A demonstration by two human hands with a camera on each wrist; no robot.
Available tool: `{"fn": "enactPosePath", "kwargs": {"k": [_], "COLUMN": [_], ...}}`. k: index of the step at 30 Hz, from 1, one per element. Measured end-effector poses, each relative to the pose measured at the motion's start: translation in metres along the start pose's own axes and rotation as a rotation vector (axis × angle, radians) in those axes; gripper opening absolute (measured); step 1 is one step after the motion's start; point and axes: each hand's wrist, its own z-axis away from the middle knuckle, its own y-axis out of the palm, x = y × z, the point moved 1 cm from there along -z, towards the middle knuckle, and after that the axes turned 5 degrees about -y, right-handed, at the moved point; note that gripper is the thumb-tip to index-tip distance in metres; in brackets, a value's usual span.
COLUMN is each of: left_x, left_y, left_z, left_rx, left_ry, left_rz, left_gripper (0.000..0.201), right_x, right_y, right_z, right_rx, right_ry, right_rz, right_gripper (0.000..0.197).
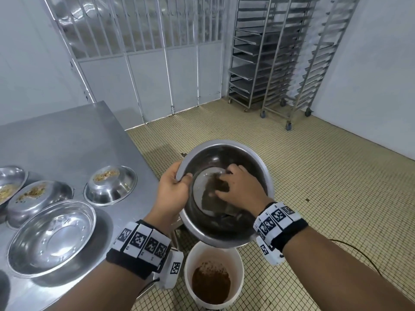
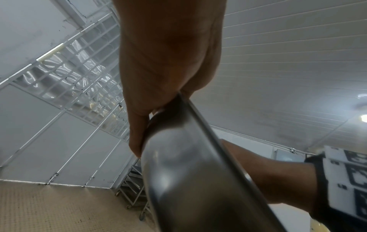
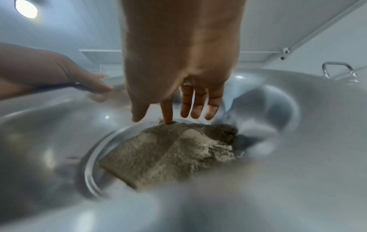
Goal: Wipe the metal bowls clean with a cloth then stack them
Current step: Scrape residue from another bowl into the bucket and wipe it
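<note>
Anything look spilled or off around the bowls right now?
Nothing spilled. The held bowl is tilted over the white bucket; three bowls on the steel table carry food residue, apparently not yet wiped.

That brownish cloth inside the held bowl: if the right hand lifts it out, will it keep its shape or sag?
The cloth will probably sag: it lies folded and creased against the bowl, with a frayed edge. It looks thin, so likely light. The right hand has its fingers spread on it, so it may slide easily over the smooth metal.

White bucket (image 1: 214, 252), wheeled tray racks (image 1: 269, 55)
</note>
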Motion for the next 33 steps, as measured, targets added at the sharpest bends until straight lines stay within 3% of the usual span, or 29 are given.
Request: {"fn": "enactPosePath", "kwargs": {"k": [4,10,13,18,21,24,28,31,33], "left_x": [0.001,0.003,0.002,0.002,0.002,-0.001,-0.003,0.001,0.000], "left_y": [-0.003,-0.003,-0.001,0.002,0.004,0.006,0.000,-0.007,-0.009], "left_z": [-0.004,-0.004,-0.002,0.000,0.002,0.000,-0.009,-0.012,-0.011], "left_rx": [-0.069,-0.081,-0.077,-0.044,-0.028,-0.014,-0.038,-0.090,-0.092], "left_ry": [-0.042,-0.076,-0.073,-0.069,-0.058,-0.028,-0.011,-0.013,-0.003], "left_rz": [0.040,0.038,0.033,0.032,0.040,0.043,0.039,0.024,0.022], "left_gripper": [0.037,0.032,0.034,0.037,0.035,0.037,0.033,0.034,0.036], "right_x": [-0.002,-0.002,-0.004,0.001,-0.003,0.002,0.026,0.036,0.030], "right_y": [0.018,0.037,0.040,0.032,0.032,0.039,0.046,0.041,0.035], "right_z": [0.005,0.003,-0.001,-0.008,-0.011,-0.011,0.002,0.009,0.001], "right_rx": [0.000,-0.202,-0.300,-0.372,-0.408,-0.288,-0.058,0.092,0.099], "right_ry": [-0.040,-0.121,-0.100,0.025,0.103,0.188,0.007,-0.177,-0.247], "right_rz": [0.099,0.170,0.170,-0.069,-0.186,-0.375,-0.409,-0.289,-0.179], "right_gripper": [0.072,0.029,0.022,0.039,0.028,0.020,0.014,0.007,0.020]}}
